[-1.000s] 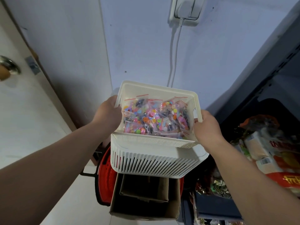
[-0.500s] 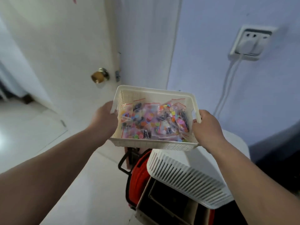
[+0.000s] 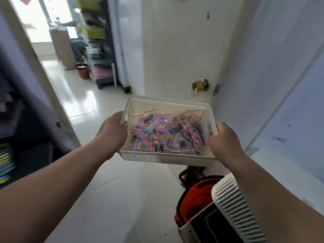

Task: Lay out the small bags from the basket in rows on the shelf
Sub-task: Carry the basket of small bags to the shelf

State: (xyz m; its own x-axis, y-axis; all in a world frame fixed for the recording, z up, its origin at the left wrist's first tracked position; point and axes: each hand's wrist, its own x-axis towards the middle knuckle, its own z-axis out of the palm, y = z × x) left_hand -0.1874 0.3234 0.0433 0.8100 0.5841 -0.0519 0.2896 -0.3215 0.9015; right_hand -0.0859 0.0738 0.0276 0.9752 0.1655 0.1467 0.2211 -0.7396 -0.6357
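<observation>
A white plastic basket hangs in the air in front of me, carried level. It holds several small clear zip bags with red seal lines, filled with colourful buttons or beads. My left hand grips the basket's left rim. On the opposite side my right hand grips the right rim. A dark shelf unit with green and pink contents stands far back through the doorway, blurred.
A cream door with a brass knob stands open ahead. At lower right sit a white slatted appliance, a red bag and a cardboard box. A dark cabinet stands at left. The glossy tiled floor runs through the doorway.
The view has swung left from the blue wall and its socket towards the open door and the room beyond. Both hands kept their grip and carried the basket along.
</observation>
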